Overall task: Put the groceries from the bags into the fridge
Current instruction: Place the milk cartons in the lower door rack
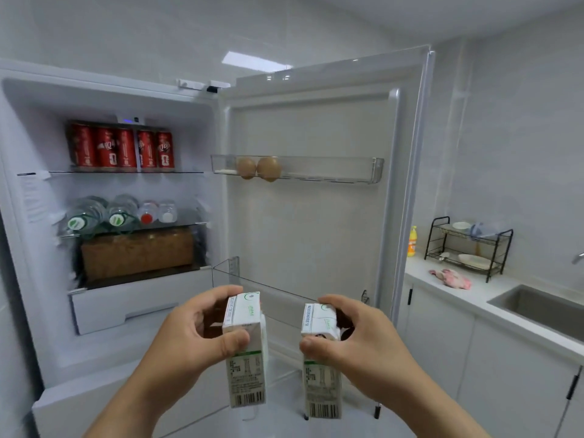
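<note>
Pinching cartons at top ends w/ curled fingers: left carton in left grip, right carton in right grip, near door bin (stiff, prob. light, dentable; judging flat sides best).

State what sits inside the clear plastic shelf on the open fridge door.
Two brown eggs sit side by side near the left end of the clear plastic door shelf. Any shelf floor behind and beneath them is covered.

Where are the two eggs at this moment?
In the head view, the eggs sit side by side near the left end of the upper door shelf, right of the red cans.
</note>
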